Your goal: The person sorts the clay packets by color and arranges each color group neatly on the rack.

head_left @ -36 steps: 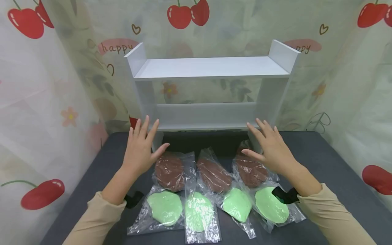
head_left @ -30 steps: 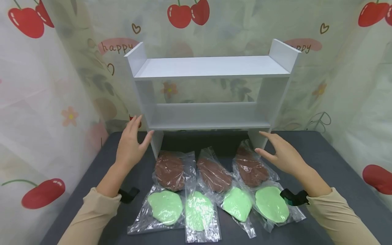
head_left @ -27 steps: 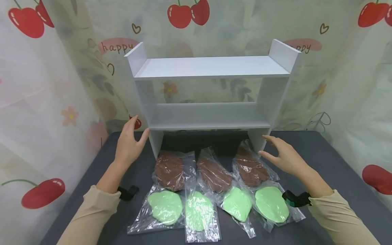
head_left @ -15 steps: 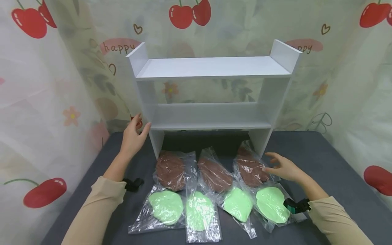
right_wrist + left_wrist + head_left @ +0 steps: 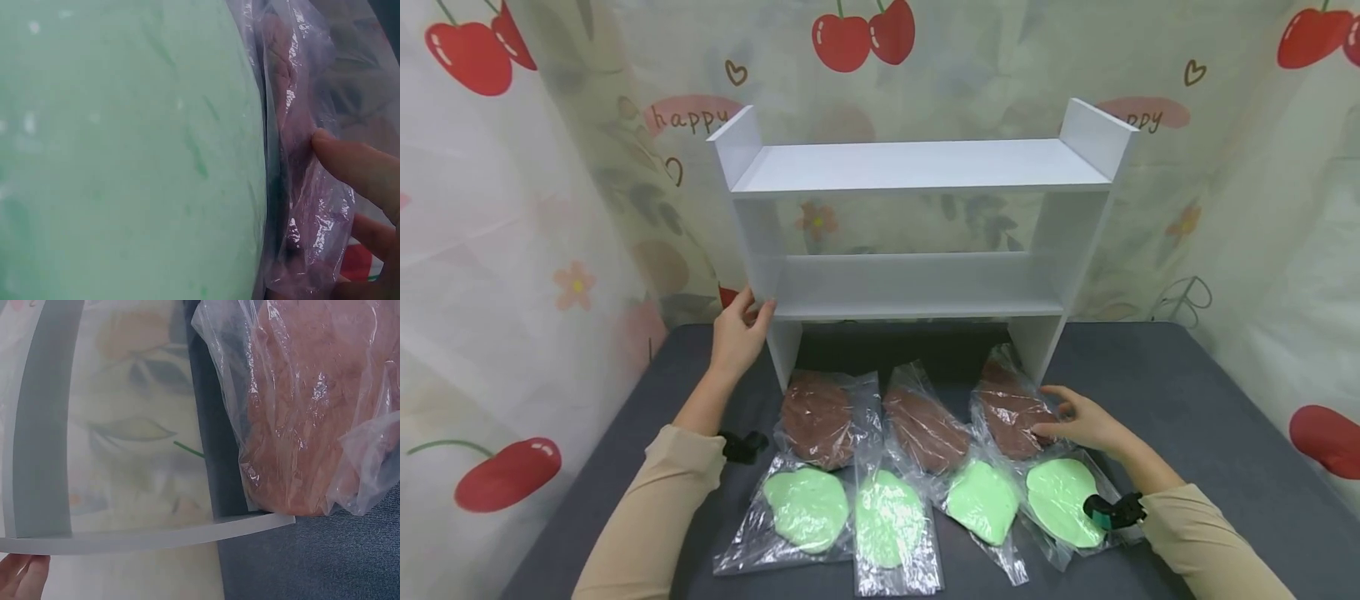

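My left hand [image 5: 737,337] is at the outer left side of a white shelf unit [image 5: 917,287], its fingertips against the side panel. In the left wrist view, fingers [image 5: 25,575] meet the panel's edge at the lower left. My right hand [image 5: 1082,421] is at the right edge of a clear bag of brown clay-like stuff [image 5: 1011,412]. The thumb tip touches that bag's plastic in the right wrist view; thumb and fingers stand apart. A bag of light green stuff [image 5: 1063,500] lies just in front, filling much of the right wrist view [image 5: 137,150].
Two more brown bags [image 5: 816,417] [image 5: 925,429] lie by the shelf's foot. Several green bags, such as the leftmost [image 5: 805,508], form the front row on the dark table [image 5: 1157,375]. Printed curtains [image 5: 512,250] surround the table.
Both hands have come down from a raised, spread pose. The left has moved against the shelf's side panel. The right has gone down to the right-hand brown bag.
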### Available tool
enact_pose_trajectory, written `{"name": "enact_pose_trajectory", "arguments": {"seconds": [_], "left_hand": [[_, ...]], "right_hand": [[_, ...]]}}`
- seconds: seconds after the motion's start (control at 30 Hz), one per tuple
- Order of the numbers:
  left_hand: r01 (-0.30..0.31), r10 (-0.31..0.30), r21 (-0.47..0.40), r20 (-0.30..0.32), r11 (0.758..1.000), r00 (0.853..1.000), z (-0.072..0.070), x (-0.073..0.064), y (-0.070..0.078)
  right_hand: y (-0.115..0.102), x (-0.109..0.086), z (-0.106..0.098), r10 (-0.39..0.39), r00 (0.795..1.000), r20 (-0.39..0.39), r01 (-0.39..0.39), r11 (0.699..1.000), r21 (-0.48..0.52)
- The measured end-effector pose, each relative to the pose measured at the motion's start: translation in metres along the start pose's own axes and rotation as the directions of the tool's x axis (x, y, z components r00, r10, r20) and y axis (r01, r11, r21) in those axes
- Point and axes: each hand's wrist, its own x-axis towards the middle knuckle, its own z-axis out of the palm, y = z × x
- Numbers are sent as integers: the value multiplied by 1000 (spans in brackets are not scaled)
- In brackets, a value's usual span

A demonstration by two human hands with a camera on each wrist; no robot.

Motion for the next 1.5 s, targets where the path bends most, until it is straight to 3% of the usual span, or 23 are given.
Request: {"name": "enact_pose_trajectory", "arguments": {"seconds": [0.27, 0.57, 0.77, 1.27, 1.5], "left_hand": [[-31, 31, -6, -81, 999, 996, 5, -1, -1], [-60, 58, -23, -107, 998, 993, 6, -2, -2], [-64, 61, -26, -106, 998, 993, 9, -1, -4], [-58, 56, -17, -107, 998, 993, 9, -2, -5], [-69, 68, -6, -110, 998, 992, 9, -3, -5]], "right_hand": [[-1, 7, 6, -8, 1000, -13, 8, 999, 47], [-5, 6, 6, -6, 1000, -27, 6, 1000, 6], [-6, 6, 7, -14, 999, -37, 15, 999, 30], [-11, -1, -2, -90, 995, -34, 96, 967, 235], [-19, -6, -10, -146, 988, -41, 152, 952, 267]]}}
